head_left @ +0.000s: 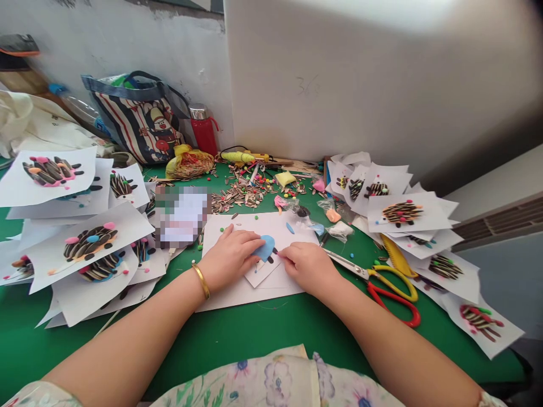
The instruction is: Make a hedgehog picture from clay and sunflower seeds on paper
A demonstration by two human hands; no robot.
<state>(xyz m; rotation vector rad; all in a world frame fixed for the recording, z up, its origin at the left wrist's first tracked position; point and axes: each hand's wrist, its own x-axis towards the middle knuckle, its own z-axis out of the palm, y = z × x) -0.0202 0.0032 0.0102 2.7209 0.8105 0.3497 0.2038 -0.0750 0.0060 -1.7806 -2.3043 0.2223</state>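
A flat blue clay shape point(265, 249) with small black clay pieces point(270, 259) at its lower right edge lies on a small white paper card point(259, 276). This card rests on a larger white sheet point(216, 299). My left hand point(231, 251) lies over the sheet, fingers extended, with fingertips touching the left side of the blue clay. Just right of the clay, my right hand point(307, 265) is closed in a pinch beside a black piece. Whatever is between its fingertips is hidden. A small blue clay strip point(290, 228) sits above my right hand.
Scissors point(373, 275) lie right of my right hand. Finished seed-and-clay hedgehog cards point(91, 240) are stacked left, more cards point(403, 213) right. Sunflower seeds point(241, 192), bagged clay point(339, 230), a red bottle point(203, 133) and a striped bag point(136, 121) stand behind. A blurred phone point(182, 217) lies left.
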